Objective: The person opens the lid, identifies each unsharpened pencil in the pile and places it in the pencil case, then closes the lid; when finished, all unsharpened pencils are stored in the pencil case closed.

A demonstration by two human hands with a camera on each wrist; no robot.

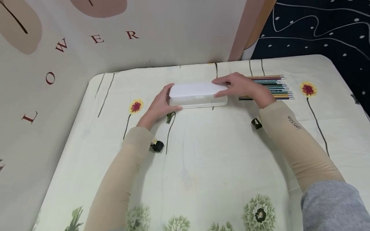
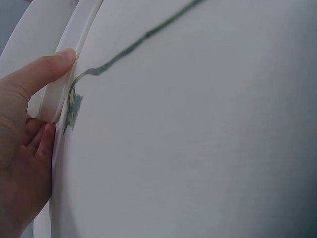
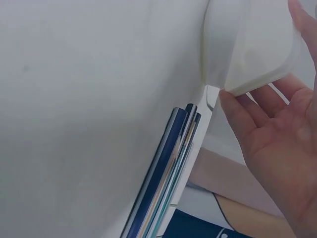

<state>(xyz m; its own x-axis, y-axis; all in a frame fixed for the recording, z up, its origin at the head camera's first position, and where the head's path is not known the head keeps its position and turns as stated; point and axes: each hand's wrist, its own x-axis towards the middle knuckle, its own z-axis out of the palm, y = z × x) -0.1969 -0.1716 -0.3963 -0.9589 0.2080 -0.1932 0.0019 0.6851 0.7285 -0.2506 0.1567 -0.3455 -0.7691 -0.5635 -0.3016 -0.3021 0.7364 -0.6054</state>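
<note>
A translucent white plastic pencil case lies lengthwise near the table's back edge, a white lid over its top. Gripping its left end is my left hand, the thumb along the lower front rim and the other fingers round the far side. My right hand holds the lid at the right end, with thumb and fingers spread across the corners. In the right wrist view, the fingers curl against the lid's edge. I cannot tell whether the lid is fully closed. What the case contains is hidden.
Right of the case, several pencils lie side by side, partly behind my right forearm. A flower-printed cloth covers the table. Behind it stands a pale wall with letters, and a dark patterned cloth hangs at the back right.
</note>
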